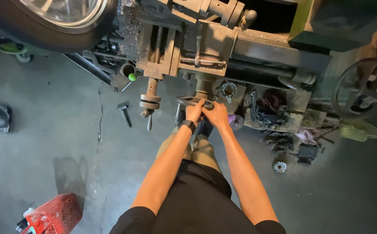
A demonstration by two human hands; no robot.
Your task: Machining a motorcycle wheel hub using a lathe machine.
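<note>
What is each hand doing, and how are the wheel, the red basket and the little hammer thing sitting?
left hand: gripping the handwheel
right hand: gripping the handwheel
handwheel: mounted on the lathe, held by both hands
red basket: on the floor
T-shaped tool: lying flat on the floor, untouched
floor: cracked

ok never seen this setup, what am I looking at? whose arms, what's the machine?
One picture, from a camera on the person's head, looking down at their own arms and legs. Both hands grip a dark handwheel on the front of a grey metal lathe: left hand, with a black wristband, and right hand side by side on the rim. On the cracked concrete floor lie a T-shaped tool, loose gears and a red mesh basket.
</note>
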